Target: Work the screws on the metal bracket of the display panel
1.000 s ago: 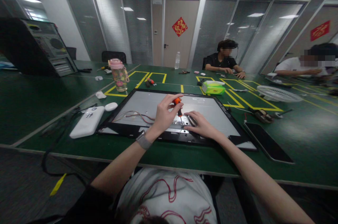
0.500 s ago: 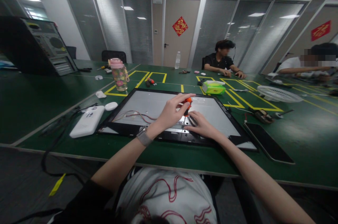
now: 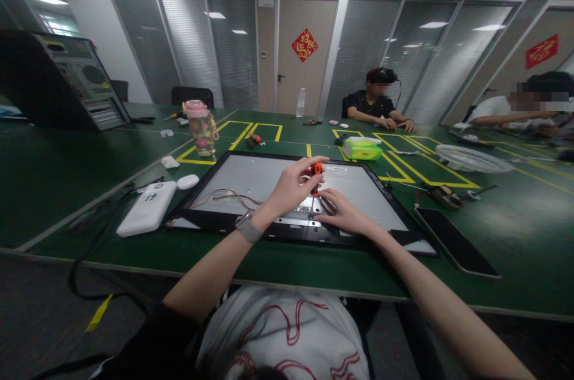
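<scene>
My left hand (image 3: 293,184) is closed round the handle of an orange-and-black screwdriver (image 3: 316,169), which stands upright over a flat display panel (image 3: 242,178). The panel lies on the table with a pale grey back and black frame. Below the screwdriver is a silver metal bracket (image 3: 296,222) at the panel's near edge; the tool's tip is hard to make out. My right hand (image 3: 344,213) rests on the panel beside the bracket, thumb and forefinger apart, fingertips close to the screwdriver's lower end. Thin wires (image 3: 224,193) run across the panel's left part.
To the left lie a white power bank (image 3: 147,208) and a white oval case (image 3: 188,181); a pink-lidded bottle (image 3: 200,129) stands behind. A phone (image 3: 455,239) lies right, a green tissue pack (image 3: 362,148) beyond the panel. Two people sit across the table.
The screwdriver handle has turned a little in my left hand, its top leaning slightly left. My right hand stays at the bracket.
</scene>
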Demonstrator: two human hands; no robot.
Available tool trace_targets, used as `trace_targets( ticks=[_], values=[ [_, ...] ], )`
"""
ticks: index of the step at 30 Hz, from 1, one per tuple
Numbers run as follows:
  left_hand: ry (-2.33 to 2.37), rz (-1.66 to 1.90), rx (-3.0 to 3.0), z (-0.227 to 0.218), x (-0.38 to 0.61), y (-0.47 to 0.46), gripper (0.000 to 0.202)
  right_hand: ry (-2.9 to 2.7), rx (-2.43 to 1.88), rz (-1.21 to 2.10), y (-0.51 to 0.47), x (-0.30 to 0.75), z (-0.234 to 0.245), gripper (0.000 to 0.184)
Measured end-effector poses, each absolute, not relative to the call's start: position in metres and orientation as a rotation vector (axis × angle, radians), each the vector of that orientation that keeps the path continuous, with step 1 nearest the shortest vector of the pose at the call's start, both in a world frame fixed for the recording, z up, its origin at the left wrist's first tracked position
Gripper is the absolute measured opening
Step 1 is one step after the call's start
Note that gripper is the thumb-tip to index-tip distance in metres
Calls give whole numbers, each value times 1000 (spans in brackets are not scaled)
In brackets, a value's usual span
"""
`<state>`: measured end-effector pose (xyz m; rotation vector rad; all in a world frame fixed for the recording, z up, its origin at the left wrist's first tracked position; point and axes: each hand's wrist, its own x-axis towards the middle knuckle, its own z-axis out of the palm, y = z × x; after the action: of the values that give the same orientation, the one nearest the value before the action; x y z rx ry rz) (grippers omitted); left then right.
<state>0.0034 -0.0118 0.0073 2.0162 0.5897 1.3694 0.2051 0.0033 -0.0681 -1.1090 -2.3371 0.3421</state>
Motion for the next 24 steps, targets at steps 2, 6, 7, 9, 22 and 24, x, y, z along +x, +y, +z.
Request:
trace_targets(
  ticks=[2,6,7,9,22,24],
  values=[
    [643,1442,2060,6,2,-12,32,-2350,-1058,462,5,211,-67,58],
    [582,1441,2037,6,1,-13,31,-2327,-1037,541,8,218,-68,59],
    [561,1434,2010,6,1,-13,32,-2324,-1038,540,8,219,-68,58],
    [579,1471,1979,4,2,-13,29,-2323,-1046,536,7,218,-69,57],
    [701,1560,1833,1,-2,-11,24,-2342,-1070,517,4,216,-65,54],
    [799,1674,1857,0,-2,-12,18,-2336,-1076,516,3,216,-65,53]
  ],
)
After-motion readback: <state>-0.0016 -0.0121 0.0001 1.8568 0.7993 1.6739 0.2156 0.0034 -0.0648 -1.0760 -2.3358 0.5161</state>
